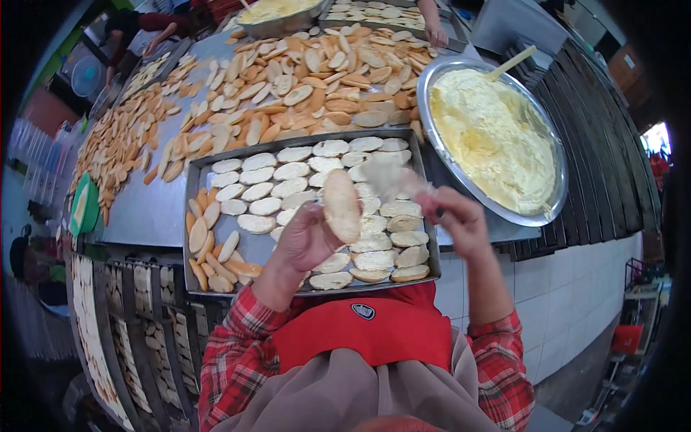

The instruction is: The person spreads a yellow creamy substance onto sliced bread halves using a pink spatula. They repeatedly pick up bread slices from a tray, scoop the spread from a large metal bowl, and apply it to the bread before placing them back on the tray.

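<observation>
My left hand (305, 240) holds up an oval slice of bread (341, 208), its pale face towards me. In my right hand (461, 218) is a small spatula (384, 174), blurred, with a pinkish handle and a pale blade just beyond the slice. Both hands are above a metal baking tray (253, 244). Rows of bread slices coated with pale cream (291, 171) cover much of it. Uncoated bread slices (208, 243) are heaped in its left front corner. To the right of the tray, a large metal bowl (426, 110) contains yellowish cream (494, 140) and a light-coloured handle.
Behind the tray, loose bread slices (324, 81) spread across the metal table (140, 208). Dark stacked trays (599, 140) stand at right, with racked trays (124, 345) at lower left. A green basin (85, 205) sits at the left edge. Other people's hands (436, 35) show at the far side.
</observation>
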### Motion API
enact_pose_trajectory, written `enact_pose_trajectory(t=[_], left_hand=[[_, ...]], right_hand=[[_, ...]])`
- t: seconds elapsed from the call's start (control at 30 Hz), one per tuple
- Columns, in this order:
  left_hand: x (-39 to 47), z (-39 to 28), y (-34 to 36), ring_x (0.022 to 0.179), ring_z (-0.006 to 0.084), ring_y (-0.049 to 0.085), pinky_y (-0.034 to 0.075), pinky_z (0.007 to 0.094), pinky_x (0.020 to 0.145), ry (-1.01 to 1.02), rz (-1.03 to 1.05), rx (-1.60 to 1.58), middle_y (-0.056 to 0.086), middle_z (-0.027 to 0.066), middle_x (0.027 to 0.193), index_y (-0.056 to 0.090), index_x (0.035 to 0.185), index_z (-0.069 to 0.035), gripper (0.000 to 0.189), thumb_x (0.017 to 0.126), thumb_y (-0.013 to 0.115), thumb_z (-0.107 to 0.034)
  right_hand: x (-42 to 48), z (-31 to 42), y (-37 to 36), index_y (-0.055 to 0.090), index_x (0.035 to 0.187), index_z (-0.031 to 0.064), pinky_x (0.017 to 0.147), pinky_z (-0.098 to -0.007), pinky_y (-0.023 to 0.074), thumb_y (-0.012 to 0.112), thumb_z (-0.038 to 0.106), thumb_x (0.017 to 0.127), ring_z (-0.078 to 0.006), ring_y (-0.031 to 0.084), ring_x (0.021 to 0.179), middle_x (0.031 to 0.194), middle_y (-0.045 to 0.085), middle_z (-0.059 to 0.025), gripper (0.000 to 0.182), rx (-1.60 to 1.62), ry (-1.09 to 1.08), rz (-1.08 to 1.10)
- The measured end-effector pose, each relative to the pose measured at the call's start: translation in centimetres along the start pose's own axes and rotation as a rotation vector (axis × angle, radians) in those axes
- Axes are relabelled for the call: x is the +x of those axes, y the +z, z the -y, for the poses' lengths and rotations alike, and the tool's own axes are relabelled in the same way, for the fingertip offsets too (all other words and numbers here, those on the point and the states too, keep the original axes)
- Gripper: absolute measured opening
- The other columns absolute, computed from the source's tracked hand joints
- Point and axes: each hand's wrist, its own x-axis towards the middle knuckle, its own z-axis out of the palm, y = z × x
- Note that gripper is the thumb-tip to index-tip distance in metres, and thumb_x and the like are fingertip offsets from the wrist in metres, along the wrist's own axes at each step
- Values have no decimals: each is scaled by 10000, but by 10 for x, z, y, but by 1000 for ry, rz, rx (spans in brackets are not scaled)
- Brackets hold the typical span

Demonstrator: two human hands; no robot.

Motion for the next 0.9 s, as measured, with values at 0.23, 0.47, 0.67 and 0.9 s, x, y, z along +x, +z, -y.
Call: enact_pose_trajectory(t=[0.23, 0.47, 0.67, 0.9], left_hand=[[-19, -15, 14, 1179, 253, 493, 467, 404, 937, 136, -49, 103, 470, 127, 1300, 353, 1328, -28, 584, 868, 574, -311], [-24, -18, 14, 1087, 230, 554, 502, 377, 884, 269, -93, 152, 547, 126, 1201, 426, 1260, -37, 417, 926, 498, -277], [-17, 1, 14, 1023, 206, 586, 530, 348, 822, 120, -110, 47, 554, 110, 1168, 433, 1243, -73, 364, 947, 464, -283], [-20, 14, 29, 1068, 260, 571, 536, 410, 826, 61, -55, 306, 524, 131, 1208, 381, 1301, -77, 463, 871, 549, -103]], right_hand=[[5, -1, 33, 640, 992, 76, 639, -342, 453, 542, -120, 659, -263, 570, 750, 877, 602, -113, 398, -774, -467, 53], [4, 14, 34, 655, 964, 62, 606, -324, 446, 535, -132, 672, -260, 551, 712, 840, 592, -127, 371, -801, -360, 99], [-4, -7, 43, 665, 973, 107, 612, -345, 437, 562, -78, 591, -254, 549, 733, 882, 584, -105, 437, -817, -516, -104], [20, -6, 48, 657, 1021, 118, 608, -345, 436, 576, -67, 611, -248, 555, 729, 873, 576, -107, 456, -1004, -515, -163]])
